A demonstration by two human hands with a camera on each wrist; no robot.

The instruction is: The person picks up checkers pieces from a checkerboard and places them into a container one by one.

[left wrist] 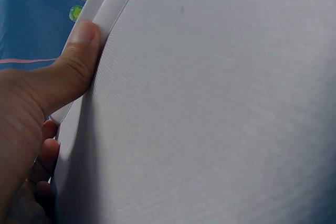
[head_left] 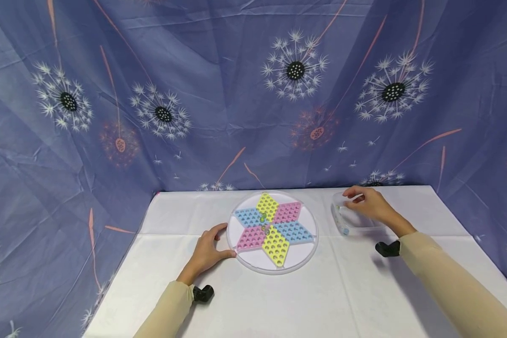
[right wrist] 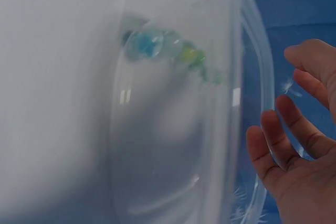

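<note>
A round white Chinese checkers board (head_left: 247, 260) with a yellow, pink and blue star lies on the table. Several glass marbles (head_left: 263, 218) sit near the star's middle; green and yellow marbles (left wrist: 76, 12) also show past the rim in the left wrist view. My left hand (head_left: 207, 251) touches the board's left rim with spread thumb and fingers. Over a clear plastic box (head_left: 365, 229) on the right is my right hand (head_left: 367, 203), its fingers loosely bent and no object visible between them. Blurred marbles (right wrist: 147, 44) line one side of that box.
A white cloth (head_left: 304, 300) covers the table. Behind it and on both sides hangs a blue curtain (head_left: 219, 94) with a dandelion print. A black device is strapped at each wrist.
</note>
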